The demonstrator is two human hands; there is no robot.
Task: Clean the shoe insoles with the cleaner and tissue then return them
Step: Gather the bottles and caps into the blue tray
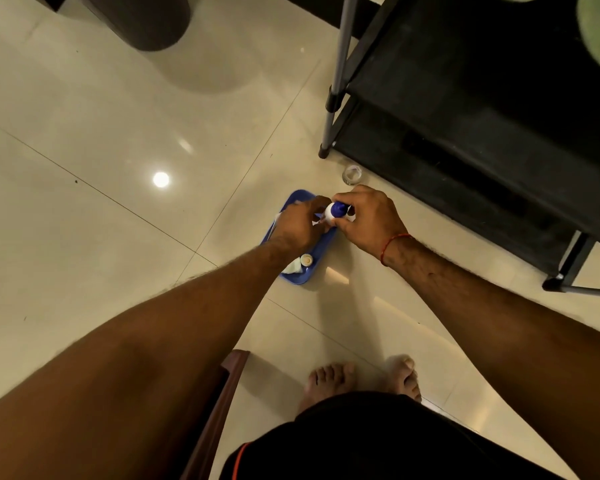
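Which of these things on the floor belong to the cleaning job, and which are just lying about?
Part of the job: cleaner bottle, gripped by left hand and right hand; tissue; blue tray holding it.
Just lying about: clear lid on the floor; black rack; dark round object at top left.

floor (84,140): glossy cream tiles | black rack (465,116): grey poles; along floor's right edge | clear round lid (352,174): on floor just beside rack's leg | blue tray (321,256): mid-floor | dark rounded block (146,19): far-left corner
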